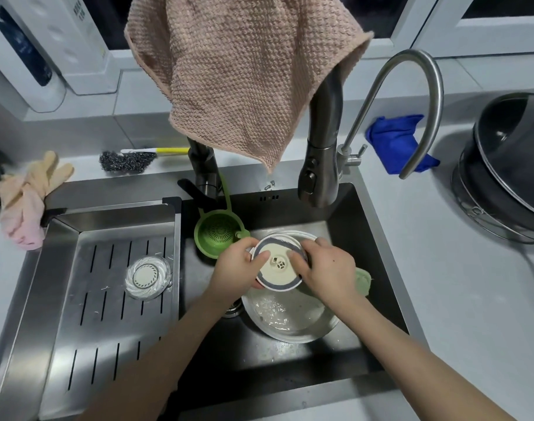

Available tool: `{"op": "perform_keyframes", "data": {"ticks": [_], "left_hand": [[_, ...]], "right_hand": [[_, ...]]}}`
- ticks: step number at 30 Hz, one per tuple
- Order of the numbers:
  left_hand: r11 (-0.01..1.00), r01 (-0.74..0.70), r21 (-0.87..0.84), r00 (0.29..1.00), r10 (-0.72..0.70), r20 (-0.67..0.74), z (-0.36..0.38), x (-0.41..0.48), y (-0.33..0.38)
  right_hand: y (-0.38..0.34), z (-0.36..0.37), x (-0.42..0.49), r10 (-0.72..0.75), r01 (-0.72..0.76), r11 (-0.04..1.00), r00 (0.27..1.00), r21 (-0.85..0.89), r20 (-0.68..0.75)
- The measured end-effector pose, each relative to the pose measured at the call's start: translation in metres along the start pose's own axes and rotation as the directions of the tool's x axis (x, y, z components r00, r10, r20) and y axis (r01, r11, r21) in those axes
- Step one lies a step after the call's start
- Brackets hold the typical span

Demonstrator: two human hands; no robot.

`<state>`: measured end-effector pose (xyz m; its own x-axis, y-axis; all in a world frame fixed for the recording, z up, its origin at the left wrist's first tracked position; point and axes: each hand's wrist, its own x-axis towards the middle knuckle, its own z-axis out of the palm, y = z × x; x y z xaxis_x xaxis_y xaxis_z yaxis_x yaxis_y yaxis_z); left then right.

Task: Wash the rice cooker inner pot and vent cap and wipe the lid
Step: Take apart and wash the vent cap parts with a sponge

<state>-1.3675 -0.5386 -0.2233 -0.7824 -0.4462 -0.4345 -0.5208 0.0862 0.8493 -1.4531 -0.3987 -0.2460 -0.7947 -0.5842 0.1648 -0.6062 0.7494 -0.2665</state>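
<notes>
Left hand (236,267) and right hand (328,270) hold a round lid plate (277,276) by its edges above the inner pot (293,325) in the sink (366,229).

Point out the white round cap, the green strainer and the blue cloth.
white round cap (274,278): head view, on its cream face below the centre.
green strainer (217,235): head view, on its perforated bottom.
blue cloth (394,141): head view, on the middle of the fabric.

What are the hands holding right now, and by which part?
Both hold the lid over the sink: the left hand grips its left rim, thumb on the face; the right hand grips its right rim.
</notes>
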Motion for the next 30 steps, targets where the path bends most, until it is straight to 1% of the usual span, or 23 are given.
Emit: {"op": "perform_keyframes", "data": {"ticks": [2, 4, 6, 7, 11, 12, 13, 14, 17, 19, 21, 22, 23, 24, 26, 27, 28, 30], "left_hand": [[1.0, 0.018, 0.005, 1.0, -0.018, -0.019, 0.0, 0.001, -0.001], [0.999, 0.034, 0.038, 0.999, -0.033, -0.029, 0.002, 0.002, -0.001], [0.996, 0.055, 0.064, 0.998, -0.054, -0.022, 0.003, 0.003, -0.003], [0.996, 0.062, 0.064, 0.998, -0.062, -0.012, 0.003, 0.003, -0.003], [0.997, 0.069, 0.034, 0.997, -0.069, 0.022, 0.0, 0.003, 0.0], [0.997, 0.078, 0.021, 0.996, -0.078, 0.042, -0.001, 0.002, 0.0], [0.996, 0.088, 0.005, 0.994, -0.088, 0.067, -0.002, 0.002, 0.001], [0.995, 0.097, -0.016, 0.991, -0.095, 0.092, -0.004, 0.002, 0.002], [0.985, 0.145, -0.093, 0.979, -0.129, 0.16, -0.008, 0.0, 0.006], [0.971, 0.194, -0.137, 0.968, -0.167, 0.187, -0.01, 0.0, 0.011], [0.956, 0.238, -0.169, 0.956, -0.2, 0.214, -0.01, 0.0, 0.015], [0.958, 0.24, -0.16, 0.954, -0.202, 0.223, -0.01, 0.001, 0.014], [0.963, 0.229, -0.144, 0.957, -0.195, 0.217, -0.01, 0.0, 0.015], [0.98, 0.182, -0.085, 0.967, -0.163, 0.194, -0.01, 0.002, 0.013], [0.991, 0.029, 0.134, 0.99, -0.048, 0.134, -0.008, 0.007, 0.01], [0.969, -0.049, 0.241, 0.994, 0.022, 0.111, -0.006, 0.008, 0.01], [0.944, -0.112, 0.309, 0.991, 0.085, 0.1, -0.005, 0.008, 0.01], [0.925, -0.188, 0.33, 0.981, 0.164, 0.099, -0.006, 0.01, 0.009]], "right_hand": [[-0.001, 0.001, 0.002, -0.022, 0.016, 0.997, 0.997, -0.082, -0.068], [0.0, 0.002, 0.0, -0.077, 0.055, 0.984, 0.989, -0.17, -0.125], [0.003, 0.002, -0.002, -0.109, 0.08, 0.972, 0.987, -0.223, -0.12], [0.004, 0.002, -0.002, -0.097, 0.076, 0.975, 0.991, -0.21, -0.093], [0.001, -0.008, 0.003, -0.022, 0.033, 0.995, 0.993, -0.091, 0.118], [0.004, -0.009, 0.004, 0.003, 0.005, 0.999, 0.986, -0.043, 0.169], [0.008, -0.01, 0.005, 0.036, -0.047, 0.998, 0.966, 0.037, 0.256], [0.01, -0.012, 0.006, 0.034, -0.072, 0.991, 0.952, 0.113, 0.303], [0.012, -0.017, 0.007, 0.027, -0.135, 0.96, 0.917, 0.244, 0.399], [0.013, -0.018, 0.009, 0.038, -0.209, 0.923, 0.886, 0.324, 0.462], [0.015, -0.018, 0.011, 0.061, -0.282, 0.877, 0.869, 0.39, 0.491], [0.015, -0.019, 0.012, 0.056, -0.293, 0.862, 0.867, 0.413, 0.496], [0.016, -0.018, 0.012, 0.045, -0.291, 0.856, 0.865, 0.427, 0.5], [0.016, -0.018, 0.013, 0.028, -0.28, 0.858, 0.863, 0.431, 0.505], [0.013, -0.019, 0.013, -0.007, -0.251, 0.867, 0.858, 0.43, 0.514], [0.012, -0.02, 0.014, -0.016, -0.243, 0.868, 0.857, 0.432, 0.515], [0.012, -0.022, 0.014, -0.02, -0.24, 0.868, 0.857, 0.434, 0.514], [0.012, -0.025, 0.016, -0.012, -0.249, 0.87, 0.852, 0.425, 0.523]]}}
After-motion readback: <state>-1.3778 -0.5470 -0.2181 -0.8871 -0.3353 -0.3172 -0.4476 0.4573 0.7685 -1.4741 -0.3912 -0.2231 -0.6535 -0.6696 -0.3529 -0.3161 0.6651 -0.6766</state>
